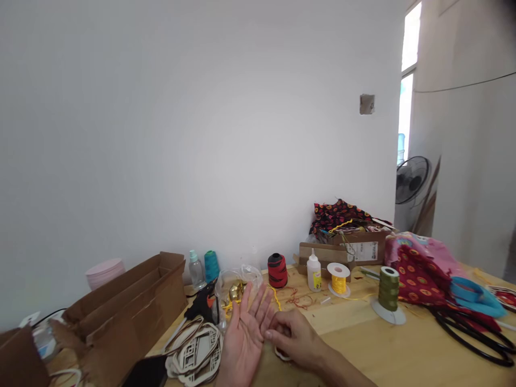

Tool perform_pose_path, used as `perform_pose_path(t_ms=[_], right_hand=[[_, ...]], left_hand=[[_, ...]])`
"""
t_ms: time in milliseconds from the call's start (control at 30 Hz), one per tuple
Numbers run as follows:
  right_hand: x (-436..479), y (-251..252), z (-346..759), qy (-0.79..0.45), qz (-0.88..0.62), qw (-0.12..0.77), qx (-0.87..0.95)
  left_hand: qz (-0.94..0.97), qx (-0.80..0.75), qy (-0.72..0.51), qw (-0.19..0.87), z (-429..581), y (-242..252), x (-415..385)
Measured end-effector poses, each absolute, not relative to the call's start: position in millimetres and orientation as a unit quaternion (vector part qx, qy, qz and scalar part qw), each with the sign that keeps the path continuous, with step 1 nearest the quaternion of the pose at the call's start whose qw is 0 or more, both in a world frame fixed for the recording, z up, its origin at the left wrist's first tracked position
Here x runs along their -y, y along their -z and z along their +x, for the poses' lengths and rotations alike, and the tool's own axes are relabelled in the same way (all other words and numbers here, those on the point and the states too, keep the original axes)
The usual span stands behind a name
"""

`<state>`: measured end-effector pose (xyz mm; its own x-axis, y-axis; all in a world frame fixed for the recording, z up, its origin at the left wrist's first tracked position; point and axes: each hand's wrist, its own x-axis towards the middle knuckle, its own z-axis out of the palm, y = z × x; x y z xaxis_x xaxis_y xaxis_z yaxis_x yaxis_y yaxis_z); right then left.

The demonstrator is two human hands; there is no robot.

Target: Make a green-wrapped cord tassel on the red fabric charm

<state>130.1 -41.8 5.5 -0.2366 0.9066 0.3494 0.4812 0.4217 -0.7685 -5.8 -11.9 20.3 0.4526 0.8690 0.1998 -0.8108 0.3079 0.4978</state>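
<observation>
My left hand [245, 341] is turned palm up with its fingers stretched out, and nothing shows on the palm. Beside its little-finger edge, my right hand [296, 338] has thumb and forefinger pinched together. Whatever the pinch holds, if anything, is too small to make out. A pale scalloped piece [281, 354] peeks out from under the right hand, mostly hidden. Left of my left hand lies a stack of pale cut-out wooden frames [199, 349]. Just behind the fingertips, a clear plastic bag [226, 282] holds gold bells [235, 292], with yellow cord close by.
A long cardboard box [133, 306] and a black glue gun [202, 302] are on the left. Behind stand a red-and-black thread cone [277, 270], a glue bottle [313, 273] and a yellow cord spool [338, 280]. Rightward are a green spool [389, 290], red printed cloth [421, 274] and black scissor handles [475, 336].
</observation>
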Motion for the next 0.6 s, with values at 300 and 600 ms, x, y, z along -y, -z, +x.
perform_pose_path(t_ms=[300, 600], right_hand=[[47.3, -11.7, 133.7, -0.236, -0.453, 0.356, 0.783], [55.8, -24.1, 133.3, -0.09, -0.461, 0.306, 0.828]], left_hand=[[0.326, -0.087, -0.463, 0.82, 0.8, -24.5, 22.3], [0.351, -0.226, -0.599, 0.683, 4.7, -28.3, 17.9]])
